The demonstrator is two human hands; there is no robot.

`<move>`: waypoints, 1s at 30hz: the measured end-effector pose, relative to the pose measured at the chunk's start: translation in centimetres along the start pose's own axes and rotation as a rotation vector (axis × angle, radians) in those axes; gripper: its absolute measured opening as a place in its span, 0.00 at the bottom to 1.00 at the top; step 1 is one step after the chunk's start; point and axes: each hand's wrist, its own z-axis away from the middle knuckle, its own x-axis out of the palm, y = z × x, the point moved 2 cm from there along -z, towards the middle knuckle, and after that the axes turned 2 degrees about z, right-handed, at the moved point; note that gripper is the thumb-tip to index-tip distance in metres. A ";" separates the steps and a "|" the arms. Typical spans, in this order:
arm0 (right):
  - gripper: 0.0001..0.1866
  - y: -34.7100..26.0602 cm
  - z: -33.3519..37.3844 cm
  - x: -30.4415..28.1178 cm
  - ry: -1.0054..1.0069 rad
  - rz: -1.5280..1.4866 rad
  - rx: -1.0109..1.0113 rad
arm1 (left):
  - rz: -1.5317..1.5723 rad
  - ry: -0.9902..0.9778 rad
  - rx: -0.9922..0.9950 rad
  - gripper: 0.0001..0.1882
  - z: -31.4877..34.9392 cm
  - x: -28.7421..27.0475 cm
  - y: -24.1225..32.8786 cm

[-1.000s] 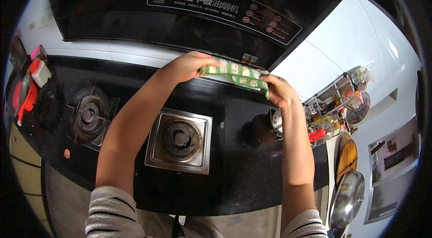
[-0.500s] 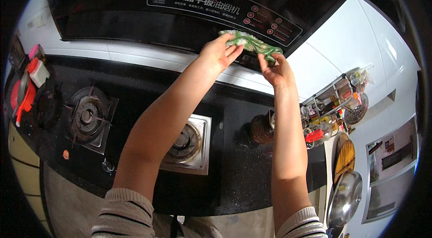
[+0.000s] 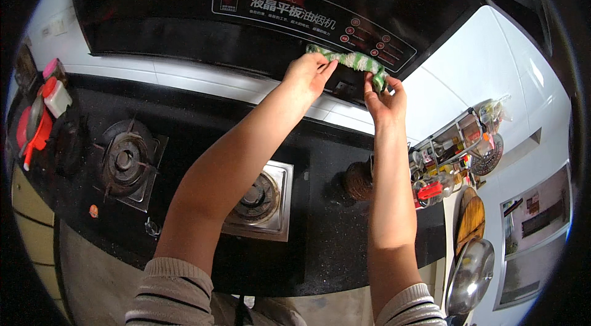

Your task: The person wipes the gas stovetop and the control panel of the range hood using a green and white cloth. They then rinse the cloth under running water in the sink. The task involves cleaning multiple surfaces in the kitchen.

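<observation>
Green-and-white cloth [image 3: 355, 60]: since one second ago, we have raised it from beside the lower edge of the range hood [image 3: 184, 36] up to its dark front face.
Cloth place: before the hood's face, just below its label panel [image 3: 314, 21]; full contact we cannot confirm.
Left end: pinched by our left hand [image 3: 309, 72], grip narrow on the fabric.
Right end: held between thumb and fingers of our right hand [image 3: 386, 101], grip narrow too.
Nearness: cloth spans both grips, its middle farther up the hood than the right fingertips; neither hand clearly nearer.
Cloth axis: bunched long, running left to right roughly along the hood's lower edge, right end bent down toward that edge.
</observation>
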 end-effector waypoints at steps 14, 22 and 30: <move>0.07 9.4 -1.7 5.3 0.144 0.201 -0.068 | -0.011 0.158 0.238 0.10 1.2 -1.8 6.1; 0.06 30.4 0.4 12.8 0.117 0.179 -0.003 | 0.063 0.240 0.418 0.10 3.8 -7.0 26.8; 0.07 50.9 3.0 19.8 0.038 0.120 0.126 | 0.039 0.322 0.598 0.13 6.3 -12.4 47.3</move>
